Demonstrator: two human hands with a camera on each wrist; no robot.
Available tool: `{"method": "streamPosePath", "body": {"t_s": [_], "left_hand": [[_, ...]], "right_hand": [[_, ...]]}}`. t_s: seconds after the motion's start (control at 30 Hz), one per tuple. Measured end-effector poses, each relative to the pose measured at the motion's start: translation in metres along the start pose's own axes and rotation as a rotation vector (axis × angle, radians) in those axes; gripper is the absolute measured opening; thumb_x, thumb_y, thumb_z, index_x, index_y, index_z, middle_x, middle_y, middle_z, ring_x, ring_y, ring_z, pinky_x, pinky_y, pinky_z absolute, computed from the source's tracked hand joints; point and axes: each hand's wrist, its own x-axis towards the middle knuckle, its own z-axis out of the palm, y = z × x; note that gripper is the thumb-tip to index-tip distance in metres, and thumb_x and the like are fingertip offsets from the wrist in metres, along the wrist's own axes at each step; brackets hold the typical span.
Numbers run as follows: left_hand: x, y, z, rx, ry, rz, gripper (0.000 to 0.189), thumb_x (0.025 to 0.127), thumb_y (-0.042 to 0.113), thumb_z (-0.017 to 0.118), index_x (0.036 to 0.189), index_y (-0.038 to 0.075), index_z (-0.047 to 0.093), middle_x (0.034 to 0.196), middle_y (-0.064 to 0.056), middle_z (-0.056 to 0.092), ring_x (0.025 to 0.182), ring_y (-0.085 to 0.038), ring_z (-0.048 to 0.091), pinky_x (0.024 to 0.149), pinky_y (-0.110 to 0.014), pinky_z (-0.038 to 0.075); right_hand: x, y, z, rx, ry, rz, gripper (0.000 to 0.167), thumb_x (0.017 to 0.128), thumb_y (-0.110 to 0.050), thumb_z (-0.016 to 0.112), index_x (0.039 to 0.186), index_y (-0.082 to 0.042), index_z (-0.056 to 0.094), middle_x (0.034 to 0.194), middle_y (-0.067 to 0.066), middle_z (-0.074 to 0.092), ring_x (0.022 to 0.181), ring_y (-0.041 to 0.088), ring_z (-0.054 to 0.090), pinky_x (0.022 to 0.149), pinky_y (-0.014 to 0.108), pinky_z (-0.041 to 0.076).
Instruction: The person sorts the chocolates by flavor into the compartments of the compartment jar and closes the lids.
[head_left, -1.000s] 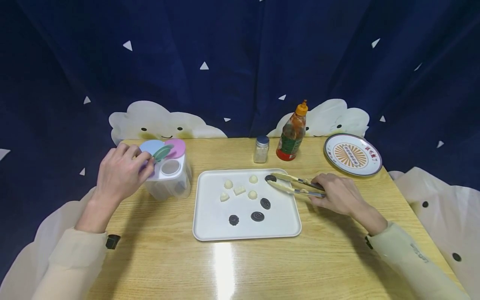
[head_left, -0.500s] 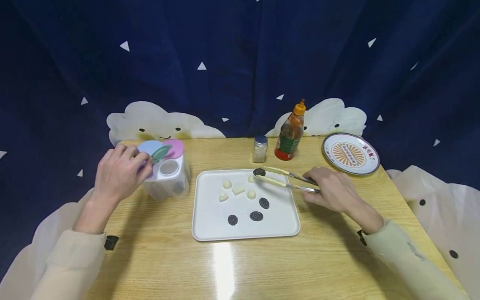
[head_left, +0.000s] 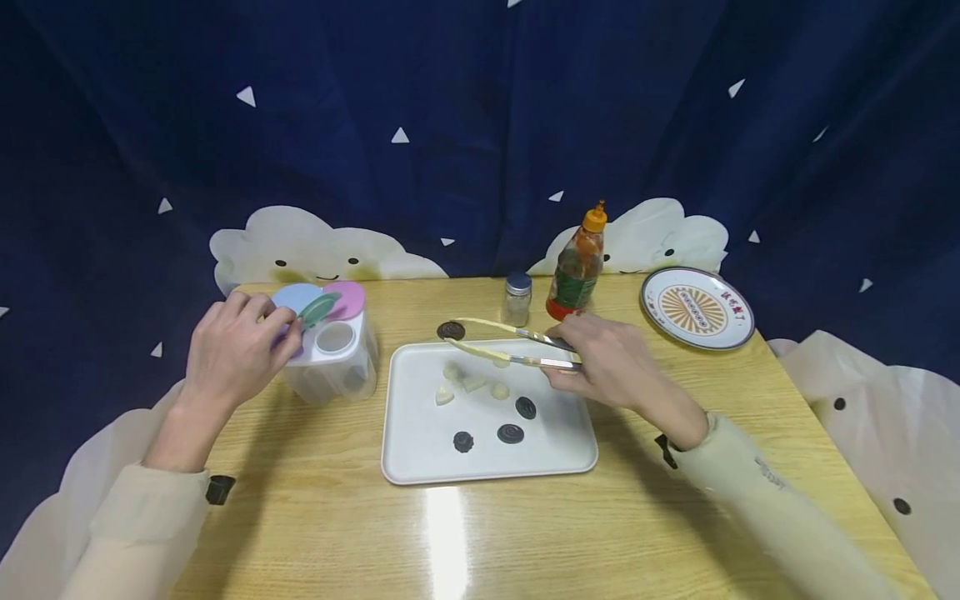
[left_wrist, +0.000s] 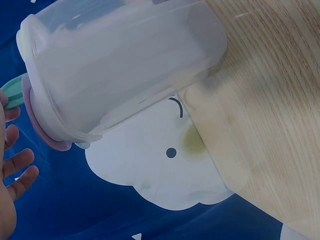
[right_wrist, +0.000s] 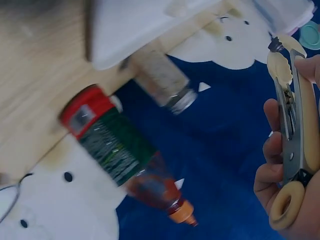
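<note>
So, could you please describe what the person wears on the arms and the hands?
The left sleeve and right sleeve are long and pale cream; the right has small dark lettering, unreadable here. Small black pieces show at both cuffs. The left hand and right hand wear no gloves.

The person's bare left hand (head_left: 238,343) bends down and forward from its wrist (head_left: 183,429), its fingertips drawn into a pinch; in the left wrist view, several of its fingers (left_wrist: 19,162) lie slightly curled and parted. The forearm, in a cream fabric sleeve (head_left: 150,512), slants up behind this hand. Well apart to its right, the bare right hand (head_left: 618,362) points inward, fingers (right_wrist: 269,175) curled in a grip, its cream-sleeved forearm (head_left: 757,492) trailing outward behind.
</note>
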Motion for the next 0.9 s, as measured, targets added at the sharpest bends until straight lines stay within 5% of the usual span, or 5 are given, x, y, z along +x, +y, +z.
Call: {"method": "streamPosePath", "body": {"t_s": [0.57,0.9], "left_hand": [[0.0,0.001,-0.001,0.037,-0.011,0.012,0.033,0.098,0.028,0.048,0.085,0.004,0.067,0.079,-0.019,0.065,0.077,-0.043,0.059,0.057,-0.049,0.043],[-0.001,0.001,-0.002,0.04,-0.04,0.005,0.035,0.099,0.028,0.047,0.086,0.003,0.067,0.08,-0.021,0.065,0.077,-0.043,0.059,0.057,-0.049,0.043]], "right_hand": [[0.078,-0.055,0.012,0.05,0.071,-0.193,0.042,0.085,-0.046,0.076,0.112,-0.013,0.075,0.096,-0.001,0.075,0.08,0.016,0.069,0.056,0.031,0.051],[0.1,-0.071,0.02,0.038,0.077,-0.229,0.041,0.085,-0.046,0.076,0.111,-0.014,0.075,0.098,-0.003,0.076,0.083,0.013,0.07,0.058,0.028,0.052]]}}
